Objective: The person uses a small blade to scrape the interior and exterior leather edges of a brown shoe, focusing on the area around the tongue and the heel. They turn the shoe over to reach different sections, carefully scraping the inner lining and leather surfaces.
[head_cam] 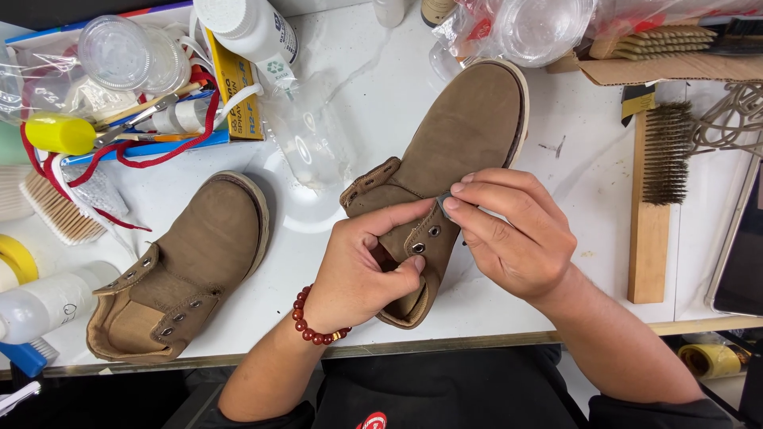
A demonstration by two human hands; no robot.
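Near the worktop's [373, 95] front left corner a second brown boot [179, 266] waits. In the middle, our left hand [362, 266] pinches the brown boot's [445, 159] eyelet flap to keep it steady. Our right hand's [517, 234] fingers [477, 191] pinch something small and grey there.

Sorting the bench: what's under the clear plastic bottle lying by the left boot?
Under the clear bottle lies a white round dish on the table; its middle is blurred by the plastic.

I see the left hand [362, 266] gripping the eyelet flap of the brown boot [453, 151]; the right hand [513, 234] pinches something small and grey at its eyelets. Second boot [187, 266] lies left on the white table [588, 175].
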